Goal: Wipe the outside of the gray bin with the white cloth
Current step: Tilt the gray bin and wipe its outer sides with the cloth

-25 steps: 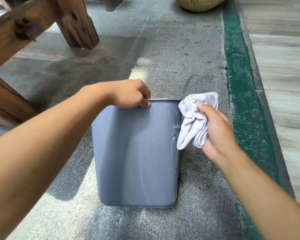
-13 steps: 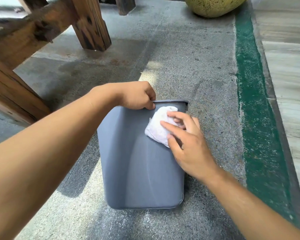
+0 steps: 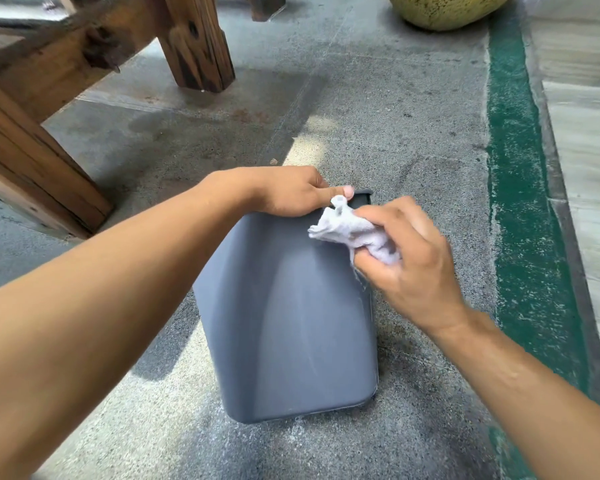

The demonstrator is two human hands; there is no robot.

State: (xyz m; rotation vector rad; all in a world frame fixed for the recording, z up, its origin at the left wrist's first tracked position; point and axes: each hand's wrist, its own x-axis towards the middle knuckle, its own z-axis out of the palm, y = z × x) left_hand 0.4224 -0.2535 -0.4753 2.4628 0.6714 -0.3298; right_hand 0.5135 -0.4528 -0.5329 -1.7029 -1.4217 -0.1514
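The gray bin point(image 3: 288, 323) lies tilted on the concrete floor, its base toward me and its rim away from me. My left hand point(image 3: 284, 195) grips the far rim at the top. My right hand point(image 3: 409, 258) holds the crumpled white cloth point(image 3: 347, 230) and presses it against the bin's upper right side, just below the rim. The bin's opening is hidden from view.
Heavy wooden legs point(image 3: 194, 43) and beams point(image 3: 32, 157) stand at the left and back. A yellow-green round pot point(image 3: 444, 8) sits at the far back. A green painted strip point(image 3: 527, 202) runs along the right, with pale planks point(image 3: 589, 133) beyond it.
My right hand brought the cloth from beside the bin's right edge onto its upper side, then shifted it up and right toward the rim. The left hand kept its grip.
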